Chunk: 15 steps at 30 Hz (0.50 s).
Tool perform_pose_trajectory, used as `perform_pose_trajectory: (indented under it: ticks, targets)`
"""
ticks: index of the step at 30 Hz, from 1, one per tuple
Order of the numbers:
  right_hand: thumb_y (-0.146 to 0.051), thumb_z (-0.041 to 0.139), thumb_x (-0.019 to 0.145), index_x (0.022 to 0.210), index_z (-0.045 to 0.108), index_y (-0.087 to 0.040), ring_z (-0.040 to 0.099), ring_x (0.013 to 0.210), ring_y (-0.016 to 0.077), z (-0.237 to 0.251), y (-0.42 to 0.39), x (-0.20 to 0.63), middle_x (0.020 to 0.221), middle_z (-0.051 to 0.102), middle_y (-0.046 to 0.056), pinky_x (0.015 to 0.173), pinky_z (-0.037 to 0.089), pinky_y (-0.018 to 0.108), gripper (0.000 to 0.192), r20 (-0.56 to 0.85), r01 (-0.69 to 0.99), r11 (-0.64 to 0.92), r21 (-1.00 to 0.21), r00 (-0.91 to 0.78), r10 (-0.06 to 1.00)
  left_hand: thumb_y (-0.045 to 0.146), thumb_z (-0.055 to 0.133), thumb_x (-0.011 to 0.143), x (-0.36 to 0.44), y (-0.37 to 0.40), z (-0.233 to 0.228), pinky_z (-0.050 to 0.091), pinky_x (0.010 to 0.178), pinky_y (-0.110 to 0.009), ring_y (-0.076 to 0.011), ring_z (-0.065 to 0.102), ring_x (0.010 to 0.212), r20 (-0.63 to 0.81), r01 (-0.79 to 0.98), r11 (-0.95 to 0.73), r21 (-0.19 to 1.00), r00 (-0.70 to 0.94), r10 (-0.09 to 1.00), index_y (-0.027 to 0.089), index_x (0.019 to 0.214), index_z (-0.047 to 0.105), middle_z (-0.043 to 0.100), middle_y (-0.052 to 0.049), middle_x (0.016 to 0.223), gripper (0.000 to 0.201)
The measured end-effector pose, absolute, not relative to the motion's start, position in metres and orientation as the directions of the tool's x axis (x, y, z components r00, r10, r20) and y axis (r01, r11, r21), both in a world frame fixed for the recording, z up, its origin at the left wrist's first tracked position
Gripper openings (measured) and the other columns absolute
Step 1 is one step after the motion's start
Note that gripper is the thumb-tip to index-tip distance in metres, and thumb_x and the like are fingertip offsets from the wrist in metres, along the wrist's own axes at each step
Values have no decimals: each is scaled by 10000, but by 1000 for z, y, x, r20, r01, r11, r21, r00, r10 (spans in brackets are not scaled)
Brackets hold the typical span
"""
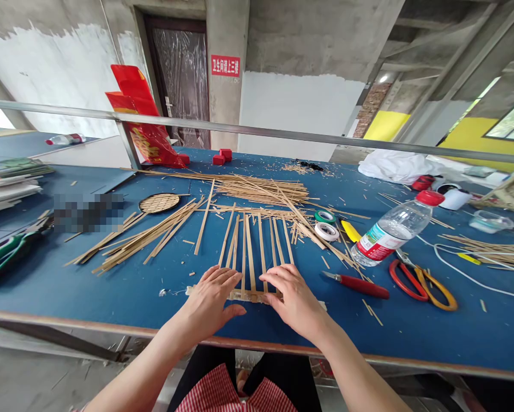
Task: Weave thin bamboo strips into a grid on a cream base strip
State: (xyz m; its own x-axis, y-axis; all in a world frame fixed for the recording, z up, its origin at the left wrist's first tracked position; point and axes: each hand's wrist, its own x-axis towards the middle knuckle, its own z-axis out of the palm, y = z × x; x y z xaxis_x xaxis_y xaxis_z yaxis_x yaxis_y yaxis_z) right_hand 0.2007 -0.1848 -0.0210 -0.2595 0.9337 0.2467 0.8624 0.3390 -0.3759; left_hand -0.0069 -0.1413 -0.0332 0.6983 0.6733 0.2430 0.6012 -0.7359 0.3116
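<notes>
- Your left hand [217, 290] is open, palm down, its fingers stretched out and close together, with the thumb spread toward the right.
- That hand lies over the left part of the cross strip [252, 296]; you have nothing clasped in it, and how firmly it touches cannot be told.
- Your right hand [295, 294] is open too, fingers slightly bent and the thumb apart from them, over the right part of the same strip.
- Its thumb and forefinger are at the strip; whether they press on it is hidden.
- The row of thin slats [249, 252] runs from the cross strip toward the far side, between and beyond your hands, near the table's [123, 297] near edge.
- To the right of your right hand lies a red-handled knife [362, 286], with scissors [422, 280] farther right and a bottle [383, 234] standing beyond.
</notes>
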Motion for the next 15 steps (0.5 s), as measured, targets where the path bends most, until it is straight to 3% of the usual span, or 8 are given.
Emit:
perform_pose_trajectory:
  ticks: [7, 15]
  targets:
    - [-159, 490, 800, 981, 613, -207, 481, 980, 198, -9, -168, 198, 984, 624, 45, 861, 407, 369, 224, 220, 862, 400, -312, -344, 913, 281, 441, 862, -13, -122, -24, 284, 1016, -455, -219, 442, 1166, 168, 661, -693, 288, 678, 716, 178, 1180, 498, 568, -77, 1176, 339]
    - [-124, 407, 813, 1019, 608, -160, 458, 1058, 195, -7, -111, 178, 1076, 611, 46, 925, 367, 345, 290, 150, 823, 534, -194, -513, 845, 292, 463, 850, -16, -120, -27, 280, 1022, -440, -194, 452, 1159, 125, 649, -703, 291, 703, 701, 204, 1210, 467, 521, -66, 1235, 370]
